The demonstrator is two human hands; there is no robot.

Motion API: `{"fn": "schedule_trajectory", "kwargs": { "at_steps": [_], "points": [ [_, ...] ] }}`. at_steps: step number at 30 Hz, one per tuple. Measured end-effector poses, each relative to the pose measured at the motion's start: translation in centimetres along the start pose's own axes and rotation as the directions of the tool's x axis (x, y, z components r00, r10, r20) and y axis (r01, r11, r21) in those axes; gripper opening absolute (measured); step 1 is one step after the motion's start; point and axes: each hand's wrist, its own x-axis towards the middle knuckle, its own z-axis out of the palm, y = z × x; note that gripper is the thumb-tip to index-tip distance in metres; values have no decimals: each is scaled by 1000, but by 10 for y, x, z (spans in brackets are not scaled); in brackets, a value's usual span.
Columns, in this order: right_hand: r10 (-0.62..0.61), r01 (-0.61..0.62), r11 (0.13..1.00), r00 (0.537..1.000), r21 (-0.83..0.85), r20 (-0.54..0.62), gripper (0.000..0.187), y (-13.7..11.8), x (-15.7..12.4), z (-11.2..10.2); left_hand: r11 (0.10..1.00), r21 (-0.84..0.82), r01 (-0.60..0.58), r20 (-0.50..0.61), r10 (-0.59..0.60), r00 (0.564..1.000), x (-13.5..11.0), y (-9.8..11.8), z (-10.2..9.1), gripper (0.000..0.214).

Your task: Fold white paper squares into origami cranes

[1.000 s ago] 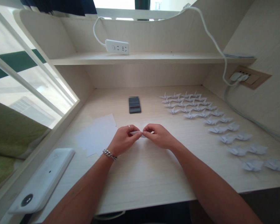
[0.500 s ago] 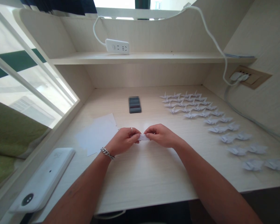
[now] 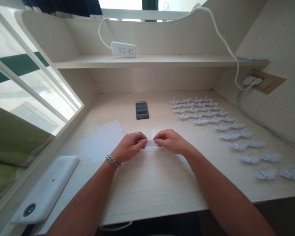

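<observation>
Both my hands meet over the middle of the pale wooden desk [image 3: 147, 186]. My left hand [image 3: 130, 146], with a ring and a chain bracelet, pinches the left end of a small folded white paper piece [image 3: 151, 143]. My right hand [image 3: 170, 141] pinches its right end. The piece is held just above the desktop and is mostly hidden by my fingers. A loose stack of white paper sheets [image 3: 102, 142] lies just left of my left hand.
Several folded paper cranes [image 3: 211, 119] lie in rows across the right of the desk. A dark small box [image 3: 141, 110] sits behind my hands. A white flat device [image 3: 45, 188] rests at the left edge. On the shelf above lies a power strip [image 3: 123, 49], its cable running to a wall socket [image 3: 258, 81].
My hands shifted only slightly; the fingers worked the small paper piece between them. Everything else on the desk stayed put.
</observation>
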Motion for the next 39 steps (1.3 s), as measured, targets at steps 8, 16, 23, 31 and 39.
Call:
{"fn": "schedule_trajectory", "kwargs": {
  "at_steps": [8, 16, 23, 31, 39],
  "points": [
    [-53, 56, 998, 996, 32, -76, 18, -6, 0, 7, 1000, 26, -16, 15, 15, 1000, -1, 0, 0, 20],
    [72, 25, 941, 960, 338, -271, 24, -1, 10, 23, 926, -377, 14, -256, -119, 959, 6, -3, 7, 34],
    [61, 94, 921, 924, 379, -379, 25, -5, 11, 34, 964, -266, 31, -230, -95, 969, 5, 6, 17, 23],
    [-70, 130, 988, 850, 80, -522, 13, -13, 4, 33, 989, -142, 35, -266, -72, 961, 4, 3, 19, 19],
    [-53, 107, 991, 862, 78, -503, 13, -11, 5, 31, 998, -45, 48, -274, -59, 960, 2, 9, 18, 18]
  ]
}}
